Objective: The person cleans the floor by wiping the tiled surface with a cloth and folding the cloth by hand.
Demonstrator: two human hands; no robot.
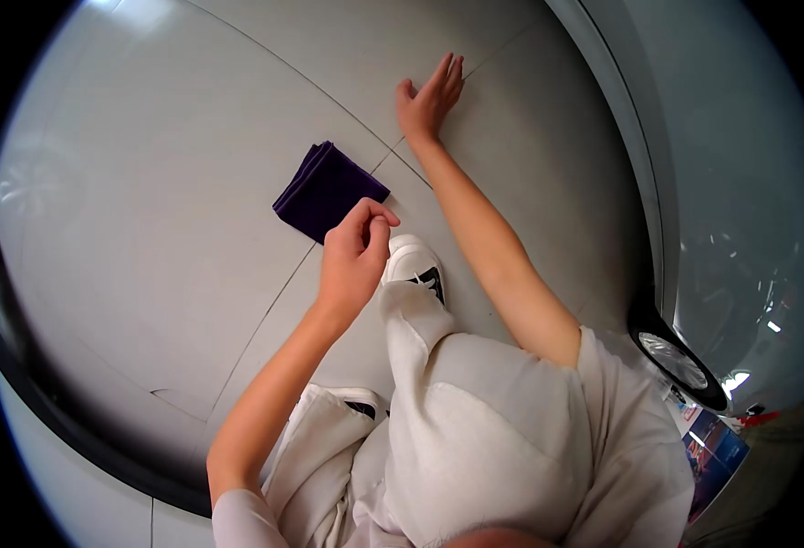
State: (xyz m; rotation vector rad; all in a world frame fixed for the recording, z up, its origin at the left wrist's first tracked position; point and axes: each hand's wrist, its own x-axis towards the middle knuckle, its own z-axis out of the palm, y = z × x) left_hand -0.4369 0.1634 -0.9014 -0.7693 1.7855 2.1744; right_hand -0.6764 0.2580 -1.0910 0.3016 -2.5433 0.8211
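A folded dark purple cloth [324,190] lies on the grey tiled floor, its layers stacked at the upper left edge. My left hand [354,256] is just in front of the cloth's lower right corner, fingers loosely curled in with the thumb beside them, and nothing shows in it. Farther out, my right hand [431,100] is stretched over the floor with its fingers extended and the thumb apart, holding nothing. Whether its palm rests on the tiles I cannot tell. My white shoe [408,260] stands close below the left hand.
A glossy grey curved body panel [740,183] rises along the right side, with a round lamp [674,359] set low in a black ring. Below it is a colourful printed sheet [717,452]. A dark curved rim [82,457] runs along the lower left. My bent knee [493,402] is in front.
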